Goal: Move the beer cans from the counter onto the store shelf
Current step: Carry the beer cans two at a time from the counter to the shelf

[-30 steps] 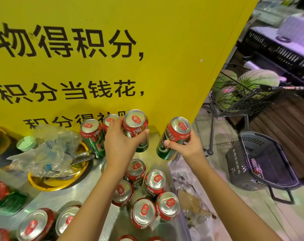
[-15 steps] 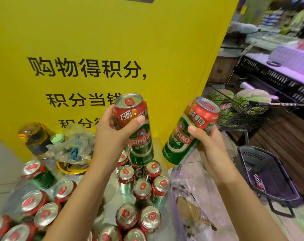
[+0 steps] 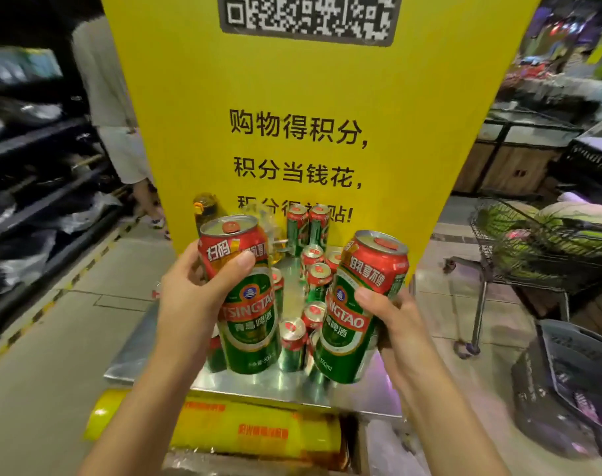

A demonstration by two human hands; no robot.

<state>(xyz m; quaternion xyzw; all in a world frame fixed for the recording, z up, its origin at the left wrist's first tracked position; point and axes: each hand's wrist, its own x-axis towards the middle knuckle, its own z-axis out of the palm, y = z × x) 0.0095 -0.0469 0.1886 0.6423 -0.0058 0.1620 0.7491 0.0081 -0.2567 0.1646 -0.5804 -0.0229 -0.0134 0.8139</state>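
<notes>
Yellow sign (image 3: 292,97) upright, QR code (image 3: 306,17) at its top. Wire cart (image 3: 533,249) with watermelons (image 3: 574,218) right of sign; dark basket (image 3: 574,383) below cart. Yellow roll (image 3: 224,424) below sign. Bystander (image 3: 110,108) left of sign.

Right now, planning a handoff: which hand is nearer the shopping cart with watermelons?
Right hand: the cart stands just beyond it. Left hand is farther, across both cans.

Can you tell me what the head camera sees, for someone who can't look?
Each hand, left hand and right hand, holds a green-and-red beer can above a metal counter of more cans, before a yellow sign.
</notes>
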